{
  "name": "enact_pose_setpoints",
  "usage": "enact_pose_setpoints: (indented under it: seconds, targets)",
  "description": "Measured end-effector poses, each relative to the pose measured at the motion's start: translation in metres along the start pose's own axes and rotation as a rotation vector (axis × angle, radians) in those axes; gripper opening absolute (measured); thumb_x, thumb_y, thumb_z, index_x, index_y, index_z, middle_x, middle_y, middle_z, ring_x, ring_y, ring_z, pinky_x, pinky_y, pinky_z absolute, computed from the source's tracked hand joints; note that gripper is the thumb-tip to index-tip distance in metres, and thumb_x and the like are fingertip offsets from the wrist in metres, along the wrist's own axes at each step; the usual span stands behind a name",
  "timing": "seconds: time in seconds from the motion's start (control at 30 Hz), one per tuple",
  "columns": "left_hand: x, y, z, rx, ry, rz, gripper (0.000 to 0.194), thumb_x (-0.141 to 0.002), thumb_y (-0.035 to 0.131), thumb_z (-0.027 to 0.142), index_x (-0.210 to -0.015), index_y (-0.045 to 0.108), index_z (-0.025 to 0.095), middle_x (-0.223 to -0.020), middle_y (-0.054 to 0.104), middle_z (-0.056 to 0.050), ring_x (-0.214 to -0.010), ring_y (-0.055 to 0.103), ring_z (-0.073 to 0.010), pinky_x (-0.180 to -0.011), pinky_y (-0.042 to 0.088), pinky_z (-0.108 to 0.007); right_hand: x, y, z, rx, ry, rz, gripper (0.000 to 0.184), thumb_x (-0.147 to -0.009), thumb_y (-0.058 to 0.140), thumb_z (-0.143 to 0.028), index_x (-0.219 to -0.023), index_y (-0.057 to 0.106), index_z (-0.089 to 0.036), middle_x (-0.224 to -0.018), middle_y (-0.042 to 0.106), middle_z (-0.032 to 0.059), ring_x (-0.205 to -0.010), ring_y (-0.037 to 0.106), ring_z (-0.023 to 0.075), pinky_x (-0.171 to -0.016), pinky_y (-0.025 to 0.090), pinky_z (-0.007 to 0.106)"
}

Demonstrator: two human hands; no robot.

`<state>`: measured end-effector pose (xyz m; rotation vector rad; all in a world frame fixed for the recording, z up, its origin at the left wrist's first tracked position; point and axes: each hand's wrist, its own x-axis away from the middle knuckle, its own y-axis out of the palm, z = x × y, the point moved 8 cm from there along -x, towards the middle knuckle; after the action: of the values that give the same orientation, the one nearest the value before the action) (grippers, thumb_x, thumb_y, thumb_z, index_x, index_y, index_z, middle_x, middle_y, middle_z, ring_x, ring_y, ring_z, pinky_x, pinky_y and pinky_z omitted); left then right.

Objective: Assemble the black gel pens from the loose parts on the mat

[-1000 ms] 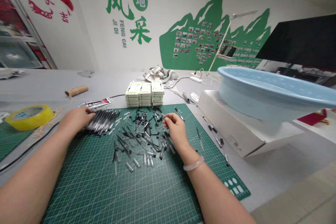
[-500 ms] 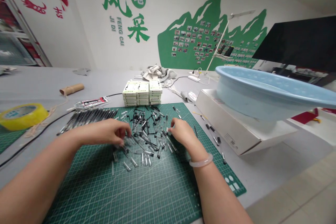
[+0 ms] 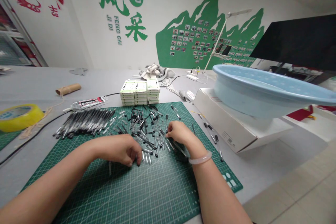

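Note:
My left hand (image 3: pixel 120 149) is low over the green cutting mat (image 3: pixel 110 196), beside several clear pen caps (image 3: pixel 146 158). Its fingers curl down, with a gap between thumb and forefinger; nothing shows between them. My right hand (image 3: pixel 180 134), a pale bangle on its wrist, is closed with thumb and forefinger together at the right side of a loose heap of black and clear pen parts (image 3: pixel 140 122). Whatever those fingertips hold is too small to make out. Left of the heap lies a row of pens (image 3: pixel 86 121) side by side.
Behind the mat stand stacked small boxes (image 3: pixel 140 92) and a crumpled cloth (image 3: pixel 154 72). To the right, a blue basin (image 3: pixel 252 94) rests on a white carton (image 3: pixel 225 129), with loose pen parts along it. Yellow tape (image 3: pixel 34 115) and a labelled packet (image 3: pixel 89 103) lie left.
My left hand has left the row of pens, moving right and toward me to the clear caps at the heap's near edge. My right hand has shifted slightly, staying beside the heap.

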<state>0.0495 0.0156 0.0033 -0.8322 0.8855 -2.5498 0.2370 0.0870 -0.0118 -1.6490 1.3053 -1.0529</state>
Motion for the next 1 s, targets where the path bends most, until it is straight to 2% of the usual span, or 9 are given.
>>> enact_pose_setpoints:
  seconds: [0.13,0.3,0.37,0.43,0.57,0.7,0.83,0.93,1.0]
  targets:
    - [-0.01,-0.012,-0.002,-0.034,0.022,0.147,0.023,-0.076,0.058,0.022,-0.094,0.071,0.025,-0.08,0.069,0.002,-0.072,0.063,-0.0133,-0.063,0.046,-0.021,-0.004,0.008,-0.004,-0.131,0.013,0.001,0.007,-0.071,0.071,-0.021,-0.075,0.066,-0.018,-0.07,0.07,0.0036,-0.061,0.066,0.0151,-0.057,0.042,0.022]
    - [-0.009,-0.031,-0.009,-0.08,-0.006,0.322,0.02,-0.08,0.057,0.024,-0.095,0.069,0.023,-0.089,0.07,0.001,-0.081,0.063,-0.0143,-0.072,0.045,-0.023,-0.011,0.019,-0.009,-0.334,0.048,0.064,0.012,-0.077,0.063,-0.019,-0.089,0.063,-0.018,-0.071,0.069,0.0035,-0.049,0.063,0.0133,-0.048,0.042,0.02]
    - [-0.004,-0.036,0.0,-0.099,0.006,0.34,0.018,-0.082,0.056,0.024,-0.095,0.069,0.023,-0.09,0.07,0.0,-0.082,0.063,-0.0146,-0.073,0.046,-0.024,-0.013,0.021,-0.009,-0.406,0.06,0.073,0.012,-0.08,0.06,-0.02,-0.092,0.062,-0.018,-0.072,0.069,0.0038,-0.049,0.064,0.0135,-0.048,0.043,0.02]
    - [0.0,-0.035,0.02,-0.141,0.078,0.35,0.017,-0.084,0.056,0.025,-0.095,0.069,0.024,-0.093,0.069,0.0,-0.086,0.062,-0.0151,-0.077,0.047,-0.026,-0.013,0.015,-0.005,-0.407,0.076,0.124,0.011,-0.083,0.056,-0.022,-0.092,0.062,-0.018,-0.073,0.07,0.0043,-0.054,0.065,0.0142,-0.052,0.045,0.021]
    - [0.002,-0.009,0.077,-0.303,0.359,0.409,0.025,-0.087,0.056,0.028,-0.11,0.066,0.029,-0.12,0.063,-0.002,-0.119,0.051,-0.0198,-0.104,0.037,-0.036,-0.004,-0.024,0.006,-0.174,0.114,0.394,0.012,-0.084,0.056,-0.027,-0.089,0.064,-0.019,-0.089,0.071,0.0076,-0.087,0.067,0.0199,-0.073,0.046,0.026]
    - [-0.013,0.041,0.11,-0.46,0.516,0.382,0.045,-0.09,0.051,0.036,-0.135,0.047,0.034,-0.144,0.046,0.0,-0.14,0.027,-0.0236,-0.116,0.019,-0.049,0.008,-0.051,0.032,-0.015,0.306,0.469,0.019,-0.088,0.05,-0.027,-0.097,0.064,-0.019,-0.098,0.07,0.0109,-0.095,0.065,0.0236,-0.076,0.045,0.03]
    - [-0.029,0.073,0.114,-0.491,0.575,0.301,0.052,-0.095,0.035,0.044,-0.146,0.03,0.032,-0.148,0.041,0.001,-0.143,0.021,-0.0215,-0.117,0.009,-0.053,0.018,-0.065,0.057,0.056,0.435,0.472,0.027,-0.089,0.043,-0.02,-0.105,0.065,-0.015,-0.102,0.068,0.0173,-0.098,0.065,0.026,-0.078,0.046,0.032]
    - [-0.039,0.07,0.102,-0.52,0.529,0.347,0.056,-0.096,0.033,0.046,-0.148,0.022,0.03,-0.149,0.039,0.0,-0.142,0.023,-0.0215,-0.117,0.006,-0.053,0.024,-0.069,0.072,0.136,0.506,0.469,0.031,-0.087,0.043,-0.016,-0.109,0.065,-0.01,-0.107,0.066,0.0233,-0.099,0.065,0.0282,-0.078,0.047,0.033]
    - [-0.043,0.059,0.087,-0.563,0.469,0.41,0.058,-0.095,0.034,0.048,-0.149,0.02,0.03,-0.149,0.038,-0.001,-0.142,0.023,-0.0228,-0.116,0.004,-0.053,0.024,-0.062,0.083,0.142,0.559,0.365,0.031,-0.086,0.047,-0.018,-0.108,0.067,-0.008,-0.108,0.066,0.0251,-0.098,0.066,0.0301,-0.077,0.048,0.035]
